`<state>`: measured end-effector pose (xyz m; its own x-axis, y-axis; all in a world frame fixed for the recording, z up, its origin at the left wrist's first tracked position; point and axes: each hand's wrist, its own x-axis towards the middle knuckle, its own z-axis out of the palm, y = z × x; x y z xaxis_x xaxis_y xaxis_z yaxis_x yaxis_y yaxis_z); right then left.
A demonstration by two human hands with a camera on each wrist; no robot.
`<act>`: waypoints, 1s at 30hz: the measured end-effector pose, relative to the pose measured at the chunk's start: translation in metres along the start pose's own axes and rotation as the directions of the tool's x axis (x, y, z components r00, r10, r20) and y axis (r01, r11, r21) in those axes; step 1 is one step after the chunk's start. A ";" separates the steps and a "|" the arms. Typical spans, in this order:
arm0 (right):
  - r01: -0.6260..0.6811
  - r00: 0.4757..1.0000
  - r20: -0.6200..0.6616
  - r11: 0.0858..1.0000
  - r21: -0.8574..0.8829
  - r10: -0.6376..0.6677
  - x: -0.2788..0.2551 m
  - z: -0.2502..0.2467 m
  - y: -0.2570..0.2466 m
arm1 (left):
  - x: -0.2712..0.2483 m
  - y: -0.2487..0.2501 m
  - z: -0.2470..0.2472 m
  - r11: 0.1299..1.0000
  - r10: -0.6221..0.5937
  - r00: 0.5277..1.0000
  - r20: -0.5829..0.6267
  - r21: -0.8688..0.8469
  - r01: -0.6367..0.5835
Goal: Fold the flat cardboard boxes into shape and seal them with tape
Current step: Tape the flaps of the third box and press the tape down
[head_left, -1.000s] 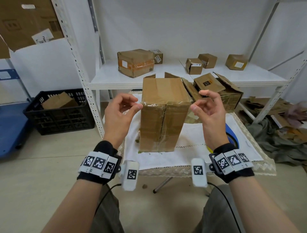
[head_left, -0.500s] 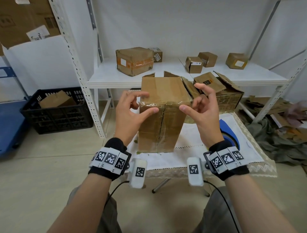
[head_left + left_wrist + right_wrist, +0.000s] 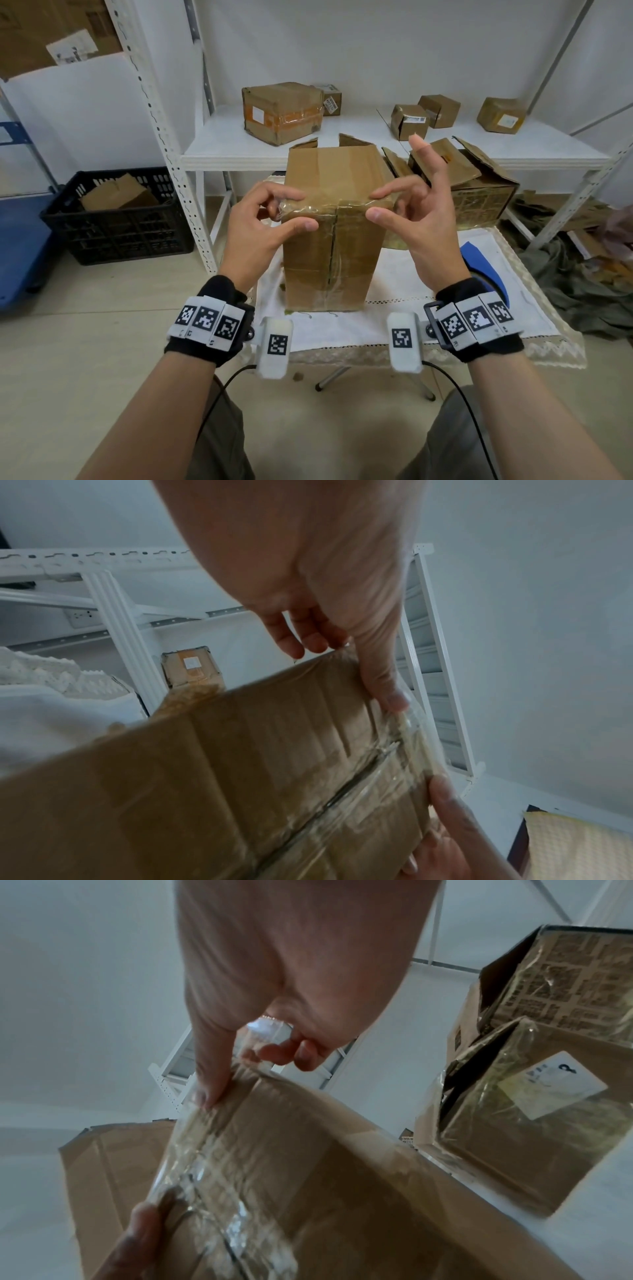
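A tall brown cardboard box (image 3: 329,260) stands on the white-clothed table (image 3: 428,308), its taped centre seam facing me. Clear tape (image 3: 325,205) runs across the box's top front edge. My left hand (image 3: 303,210) pinches that edge at the left, index finger on top and thumb on the front face. My right hand (image 3: 376,205) pinches it at the right in the same way, its other fingers raised. In the left wrist view the left index fingertip (image 3: 390,696) presses the crinkled tape on the box (image 3: 240,777). In the right wrist view the right index fingertip (image 3: 205,1096) lies on the taped edge of the box (image 3: 342,1177).
An open, worn box (image 3: 479,192) sits right behind the tall one. A blue object (image 3: 486,267) lies on the cloth at the right. The white shelf (image 3: 376,150) carries several small boxes. A black crate (image 3: 120,219) and a blue cart (image 3: 17,246) stand on the floor at the left.
Both hands have moved in from beside the box onto its top front edge. Their thumbs and index fingers now close on the tape there.
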<state>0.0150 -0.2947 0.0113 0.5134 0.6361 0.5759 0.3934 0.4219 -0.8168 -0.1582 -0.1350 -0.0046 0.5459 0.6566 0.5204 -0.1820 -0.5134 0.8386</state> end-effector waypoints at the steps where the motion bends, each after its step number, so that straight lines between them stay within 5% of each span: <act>1: 0.003 1.000 0.011 1.000 -0.007 -0.003 0.002 0.000 0.000 | 0.000 -0.001 -0.001 1.000 -0.003 1.000 -0.002 -0.011 0.002; 21: -0.039 0.999 -0.024 0.997 0.072 0.041 -0.002 0.004 0.008 | -0.007 0.002 0.006 0.991 -0.064 0.998 -0.025 -0.119 0.060; 30: -0.082 0.982 -0.169 0.995 0.053 0.090 -0.001 0.013 0.000 | -0.002 0.018 0.023 0.971 -0.183 0.964 -0.191 -0.191 0.146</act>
<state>0.0045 -0.2867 0.0106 0.6680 0.5532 0.4978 0.3092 0.4021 -0.8618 -0.1439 -0.1581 0.0061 0.4038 0.8325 0.3793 -0.2530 -0.2969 0.9208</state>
